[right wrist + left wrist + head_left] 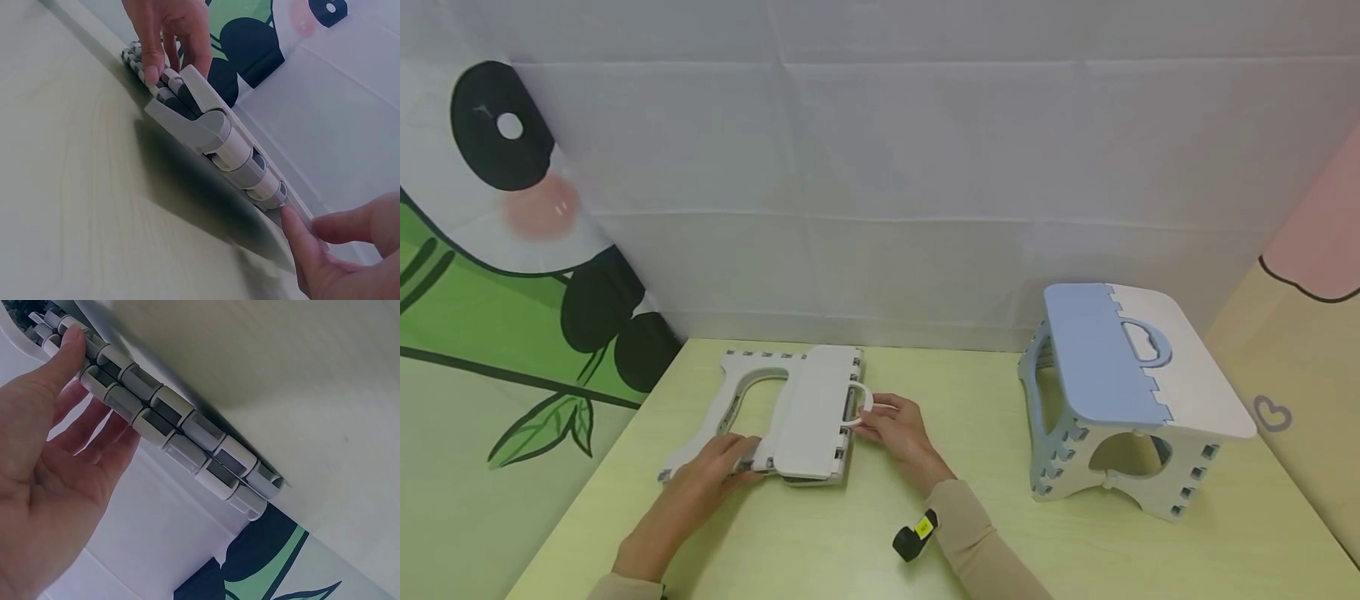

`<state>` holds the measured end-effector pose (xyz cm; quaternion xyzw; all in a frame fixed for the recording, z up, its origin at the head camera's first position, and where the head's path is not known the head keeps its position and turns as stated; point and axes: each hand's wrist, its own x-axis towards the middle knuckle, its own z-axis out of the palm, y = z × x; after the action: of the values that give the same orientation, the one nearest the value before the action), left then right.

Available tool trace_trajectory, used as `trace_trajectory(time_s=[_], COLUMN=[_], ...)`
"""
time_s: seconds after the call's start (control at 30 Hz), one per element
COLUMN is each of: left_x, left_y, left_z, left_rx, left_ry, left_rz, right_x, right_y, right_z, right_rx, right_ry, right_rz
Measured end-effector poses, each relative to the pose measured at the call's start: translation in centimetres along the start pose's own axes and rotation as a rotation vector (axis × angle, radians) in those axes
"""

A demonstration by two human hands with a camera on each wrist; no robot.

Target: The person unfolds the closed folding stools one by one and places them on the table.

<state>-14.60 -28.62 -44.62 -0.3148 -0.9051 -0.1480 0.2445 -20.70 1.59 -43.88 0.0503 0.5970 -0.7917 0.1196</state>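
Note:
A folded white-and-grey folding step stool (812, 417) lies on the left part of the table. My left hand (711, 471) grips its near edge by the legs. In the left wrist view, the thumb presses the row of interlocking hinge knuckles (187, 453) while the other fingers go behind the stool. At the stool's right side, my right hand (901, 433) pinches the white loop handle (867, 396) between thumb and fingers. The right wrist view shows the folded stool's hinged end (234, 150) tilted above its shadow, between both hands. The stool's underside is hidden.
An unfolded blue-and-white folding stool (1097, 358) stands upright on the right of the pale wooden table (820, 542). A printed cloth (910, 167) hangs behind the table. A black strap device with a yellow label (913, 537) sits by my right sleeve.

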Motion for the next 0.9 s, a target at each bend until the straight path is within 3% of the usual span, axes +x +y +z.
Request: trace_trajectory(time_s=[0.3,0.6,0.9], left_x=[0.2,0.6,0.9], left_y=[0.0,0.2,0.8], left_z=[0.2,0.5,0.4], left_rx=[-0.014,-0.033,-0.039], left_ry=[-0.035,-0.016,-0.031], left_rz=[0.028,0.078,0.081], right_x=[-0.3,-0.9,-1.1], right_y=[-0.3,-0.8,-1.2], right_z=[-0.6,-1.1,-1.8], right_rx=[-0.023,-0.032,-0.030], right_ry=[0.001,0.011,0.015], right_rz=[0.014,0.007,0.001])
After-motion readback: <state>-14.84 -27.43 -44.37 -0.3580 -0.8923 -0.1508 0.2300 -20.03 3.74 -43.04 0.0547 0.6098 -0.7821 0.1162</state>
